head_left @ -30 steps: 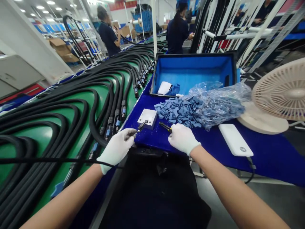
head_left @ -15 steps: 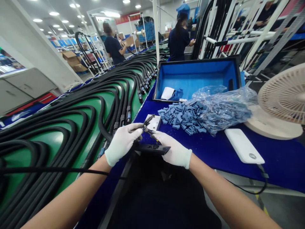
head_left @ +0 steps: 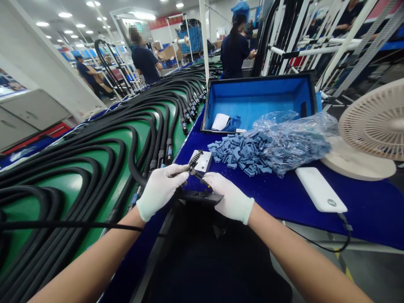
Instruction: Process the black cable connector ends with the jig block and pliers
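In white gloves, both my hands work close together above a small black tray [head_left: 202,196]. My left hand [head_left: 160,189] pinches a small black plastic strip [head_left: 196,157] with a row of comb-like teeth, which slants up and away from the fingertips. My right hand [head_left: 229,194] is wrapped round small pliers [head_left: 199,176] with dark handles and a bit of yellow. The jaws meet the near end of the strip; whether they are closed on it is too small to tell. Just behind the strip lies a white block [head_left: 203,162] on the blue table cover.
Right of the block are a heap of blue plastic clips [head_left: 241,151], a clear bag [head_left: 293,143], a blue crate [head_left: 261,101], a white power bank [head_left: 321,189] and a fan [head_left: 375,126]. Thick black hoses [head_left: 94,160] cover the green surface at left. Several people stand farther back.
Both hands keep nearly the same pose on the strip and pliers. The view has shifted slightly. At the back left, one person has turned and another has come into view.
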The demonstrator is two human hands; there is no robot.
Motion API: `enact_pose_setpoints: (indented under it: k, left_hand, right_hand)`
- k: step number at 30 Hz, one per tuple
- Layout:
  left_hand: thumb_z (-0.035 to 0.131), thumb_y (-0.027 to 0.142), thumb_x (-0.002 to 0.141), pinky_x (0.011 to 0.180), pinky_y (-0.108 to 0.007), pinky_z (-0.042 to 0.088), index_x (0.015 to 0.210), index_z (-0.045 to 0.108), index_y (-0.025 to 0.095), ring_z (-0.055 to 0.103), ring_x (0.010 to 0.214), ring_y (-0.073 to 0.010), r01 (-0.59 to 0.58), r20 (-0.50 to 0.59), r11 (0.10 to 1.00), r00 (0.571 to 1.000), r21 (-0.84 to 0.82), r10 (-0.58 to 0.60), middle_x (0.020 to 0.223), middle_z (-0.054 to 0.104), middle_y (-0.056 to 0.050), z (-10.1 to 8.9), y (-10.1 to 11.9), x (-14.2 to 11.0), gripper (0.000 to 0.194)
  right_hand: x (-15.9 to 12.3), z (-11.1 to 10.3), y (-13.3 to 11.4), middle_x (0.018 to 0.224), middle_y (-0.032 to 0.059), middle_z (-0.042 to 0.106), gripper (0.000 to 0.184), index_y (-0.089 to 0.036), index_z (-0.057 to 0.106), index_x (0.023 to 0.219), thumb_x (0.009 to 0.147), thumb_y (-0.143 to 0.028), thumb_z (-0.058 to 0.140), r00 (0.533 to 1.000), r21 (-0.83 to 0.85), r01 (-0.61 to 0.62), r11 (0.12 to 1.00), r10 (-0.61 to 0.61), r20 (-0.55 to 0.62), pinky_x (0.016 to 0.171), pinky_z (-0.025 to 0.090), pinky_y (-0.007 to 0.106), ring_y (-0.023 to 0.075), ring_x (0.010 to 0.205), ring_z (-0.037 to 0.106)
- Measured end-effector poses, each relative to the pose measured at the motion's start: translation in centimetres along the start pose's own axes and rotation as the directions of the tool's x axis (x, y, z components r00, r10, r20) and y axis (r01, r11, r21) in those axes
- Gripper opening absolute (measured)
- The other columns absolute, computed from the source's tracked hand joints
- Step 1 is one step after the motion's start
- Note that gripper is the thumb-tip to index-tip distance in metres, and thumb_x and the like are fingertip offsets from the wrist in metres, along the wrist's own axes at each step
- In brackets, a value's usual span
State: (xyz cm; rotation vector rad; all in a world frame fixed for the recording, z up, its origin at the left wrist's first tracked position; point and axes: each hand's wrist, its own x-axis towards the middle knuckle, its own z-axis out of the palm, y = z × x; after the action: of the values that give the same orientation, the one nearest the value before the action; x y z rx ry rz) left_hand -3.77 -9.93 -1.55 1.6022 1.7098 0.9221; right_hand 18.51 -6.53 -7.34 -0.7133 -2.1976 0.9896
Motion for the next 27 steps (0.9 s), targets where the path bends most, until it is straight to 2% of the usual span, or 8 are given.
enact_pose_setpoints:
  k: [4, 7, 10, 14, 16, 22, 24, 27]
  left_hand:
    - [0.066, 0.042, 0.089, 0.091, -0.038, 0.056, 0.136, 0.065, 0.022, 0.071, 0.104, -0.0269, -0.003, 0.059, 0.995, 0.998, -0.096, 0.008, 0.119, 0.075, -0.007, 0.7, 0.6, 0.8, 0.051]
    - [0.070, 0.041, 0.086, 0.098, -0.039, 0.053, 0.138, 0.062, 0.022, 0.069, 0.110, -0.0269, -0.107, 0.026, 0.994, 0.994, 0.003, 0.107, 0.126, 0.072, -0.007, 1.6, 1.4, 1.9, 0.056]
    - [0.069, 0.039, 0.086, 0.104, -0.037, 0.050, 0.129, 0.068, 0.020, 0.067, 0.115, -0.0272, -0.203, 0.012, 0.960, 0.979, 0.194, 0.205, 0.125, 0.073, -0.006, 2.2, 2.1, 3.1, 0.047]
    - [0.055, 0.041, 0.095, 0.102, -0.033, 0.050, 0.128, 0.072, 0.022, 0.068, 0.114, -0.0262, -0.239, 0.110, 0.914, 0.971, 0.329, 0.214, 0.124, 0.074, -0.004, 1.8, 2.4, 3.9, 0.041]
    - [0.052, 0.044, 0.097, 0.101, -0.033, 0.051, 0.128, 0.072, 0.023, 0.069, 0.115, -0.0266, -0.235, 0.151, 0.905, 0.970, 0.354, 0.193, 0.127, 0.073, -0.003, 1.5, 2.3, 3.8, 0.043]
    - [0.054, 0.048, 0.096, 0.109, -0.033, 0.045, 0.134, 0.069, 0.023, 0.065, 0.122, -0.0263, -0.173, 0.107, 0.951, 0.983, 0.255, 0.150, 0.132, 0.070, -0.001, 1.5, 1.3, 3.4, 0.048]
    - [0.055, 0.048, 0.096, 0.111, -0.034, 0.044, 0.134, 0.069, 0.023, 0.064, 0.124, -0.0269, -0.181, 0.114, 0.961, 0.980, 0.207, 0.160, 0.134, 0.070, -0.002, 1.6, 1.0, 3.6, 0.048]
    - [0.059, 0.046, 0.095, 0.112, -0.037, 0.043, 0.133, 0.069, 0.020, 0.063, 0.125, -0.0285, -0.174, 0.123, 0.979, 0.979, 0.106, 0.161, 0.134, 0.069, -0.004, 1.8, 0.8, 4.1, 0.048]
  right_hand:
    - [-0.1, 0.6, 0.8, 0.110, 0.0127, 0.066, 0.025, -0.017, 0.063, 0.109, 0.086, -0.013, 0.054, 1.000, -0.214, -0.002, 0.977, 0.008, 0.028, 0.094, 0.048, 0.041, 0.0268, 0.103, 0.060]
    - [-0.1, 1.0, 1.1, 0.106, 0.0120, 0.066, 0.023, -0.017, 0.061, 0.109, 0.089, -0.015, 0.051, 0.997, -0.274, -0.065, 0.959, 0.070, 0.009, 0.086, 0.049, 0.037, 0.0248, 0.096, 0.060]
    - [-0.3, 1.0, 1.1, 0.105, 0.0110, 0.067, 0.028, -0.018, 0.059, 0.116, 0.089, -0.014, 0.050, 0.991, -0.236, -0.137, 0.962, 0.133, -0.031, 0.081, 0.049, 0.035, 0.0235, 0.092, 0.062]
    - [-0.6, 0.4, 1.5, 0.120, 0.0150, 0.067, 0.052, -0.015, 0.047, 0.140, 0.090, -0.021, 0.058, 0.993, -0.121, -0.115, 0.986, 0.112, -0.031, 0.088, 0.049, 0.036, 0.0257, 0.104, 0.065]
    - [-0.3, 0.3, 1.9, 0.117, 0.0147, 0.069, 0.044, -0.015, 0.054, 0.134, 0.092, -0.026, 0.058, 0.992, -0.140, -0.125, 0.982, 0.128, 0.017, 0.087, 0.048, 0.034, 0.0256, 0.102, 0.066]
    - [1.3, 1.9, 3.4, 0.096, 0.0061, 0.073, 0.016, -0.020, 0.066, 0.104, 0.091, -0.024, 0.058, 0.953, -0.343, -0.293, 0.893, 0.302, -0.027, 0.072, 0.042, 0.029, 0.0210, 0.084, 0.066]
    - [1.3, 2.0, 3.6, 0.096, 0.0056, 0.073, 0.016, -0.021, 0.066, 0.104, 0.092, -0.025, 0.057, 0.957, -0.354, -0.284, 0.891, 0.287, -0.046, 0.074, 0.042, 0.029, 0.0217, 0.086, 0.067]
    - [0.5, 0.7, 3.4, 0.104, 0.0081, 0.073, 0.023, -0.020, 0.065, 0.114, 0.093, -0.023, 0.056, 0.986, -0.301, -0.153, 0.941, 0.167, 0.021, 0.081, 0.045, 0.030, 0.0229, 0.095, 0.067]
